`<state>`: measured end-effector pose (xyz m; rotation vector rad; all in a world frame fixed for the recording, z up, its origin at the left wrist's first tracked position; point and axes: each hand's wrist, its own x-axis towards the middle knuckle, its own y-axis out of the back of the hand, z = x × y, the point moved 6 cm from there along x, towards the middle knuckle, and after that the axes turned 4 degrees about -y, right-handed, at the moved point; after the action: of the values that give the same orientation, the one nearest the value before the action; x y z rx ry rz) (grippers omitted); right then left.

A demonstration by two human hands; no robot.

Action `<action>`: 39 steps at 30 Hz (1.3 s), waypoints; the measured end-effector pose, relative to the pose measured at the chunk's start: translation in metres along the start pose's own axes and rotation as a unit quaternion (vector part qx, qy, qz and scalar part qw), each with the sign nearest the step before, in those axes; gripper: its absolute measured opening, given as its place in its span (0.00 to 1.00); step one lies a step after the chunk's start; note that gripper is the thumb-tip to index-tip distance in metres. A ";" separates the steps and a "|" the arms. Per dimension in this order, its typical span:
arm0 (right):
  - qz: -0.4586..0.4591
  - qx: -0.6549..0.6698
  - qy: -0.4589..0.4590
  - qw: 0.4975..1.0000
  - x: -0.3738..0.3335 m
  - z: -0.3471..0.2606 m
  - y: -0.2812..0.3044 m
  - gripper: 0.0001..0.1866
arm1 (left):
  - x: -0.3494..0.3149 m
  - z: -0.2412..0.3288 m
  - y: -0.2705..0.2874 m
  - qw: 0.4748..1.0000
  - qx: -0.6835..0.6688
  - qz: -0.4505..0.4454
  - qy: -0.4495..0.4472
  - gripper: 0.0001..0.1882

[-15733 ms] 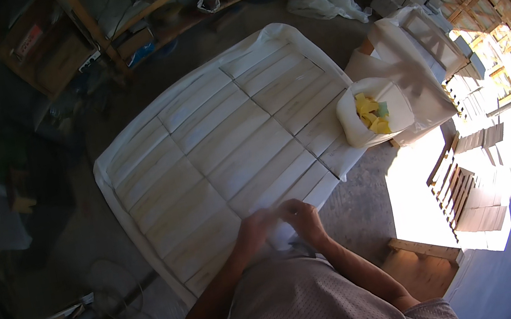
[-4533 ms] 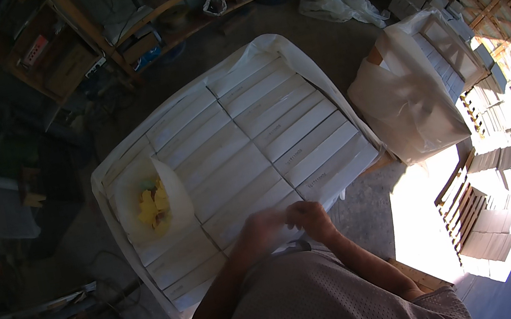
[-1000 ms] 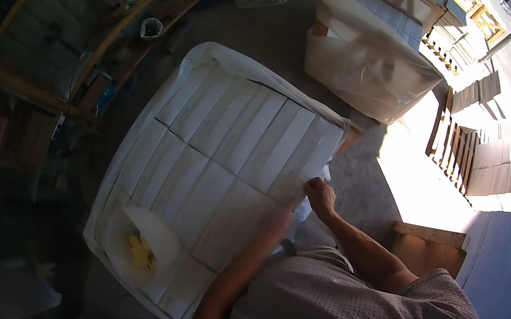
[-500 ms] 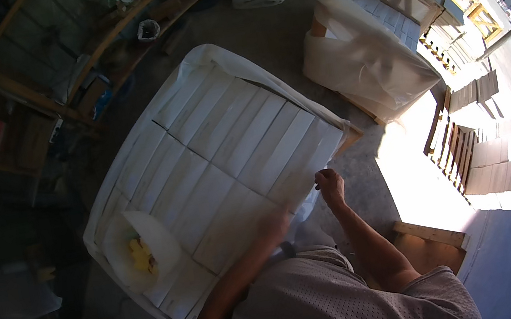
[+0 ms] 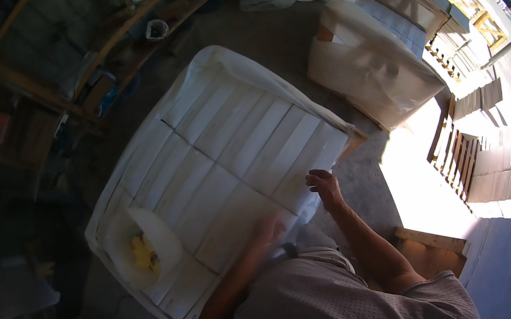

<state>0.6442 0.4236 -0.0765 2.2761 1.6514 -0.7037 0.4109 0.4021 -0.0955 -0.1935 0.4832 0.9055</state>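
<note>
In front of me stands a large crate or pallet load of pale, flat, oblong pieces [image 5: 233,129], laid in close rows. A white sheet liner [image 5: 321,108] rises around its edges. My left hand [image 5: 270,226], smeared by motion, is over the pieces at the near side; its fingers cannot be made out. My right hand [image 5: 324,188] is at the near right edge of the load, fingers bent but apart, with nothing visible in them. On the load's left corner sits a whitish translucent bag or rolled sheet [image 5: 163,232] with yellow items [image 5: 144,253] inside.
A second sheet-wrapped crate [image 5: 375,65] stands at the far right. Slatted wooden pallets [image 5: 458,156] and stacked slabs [image 5: 493,174] lie in sunlight beyond. Shelves [image 5: 113,38] line the far left. A wooden box [image 5: 429,245] stands near my right elbow.
My right hand has shifted slightly left, and its fingers have spread from a pinch. My left hand has drawn a little left and nearer to me. The view has shifted slightly.
</note>
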 end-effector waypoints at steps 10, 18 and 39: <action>-0.221 -0.296 0.120 0.922 -0.100 -0.062 -0.115 0.16 | -0.044 0.055 0.008 0.877 -0.455 0.025 0.150 0.33; -0.205 -0.287 0.095 0.931 -0.096 -0.055 -0.109 0.14 | -0.050 0.060 0.005 0.857 -0.501 -0.054 0.111 0.32; -0.241 -0.228 0.147 0.932 -0.094 -0.054 -0.097 0.12 | -0.064 0.072 0.017 0.978 -0.203 0.020 0.046 0.18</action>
<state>0.5432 0.4033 0.0256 1.7183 2.2636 -0.0294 0.3872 0.3936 -0.0012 -0.6022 0.3841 1.0329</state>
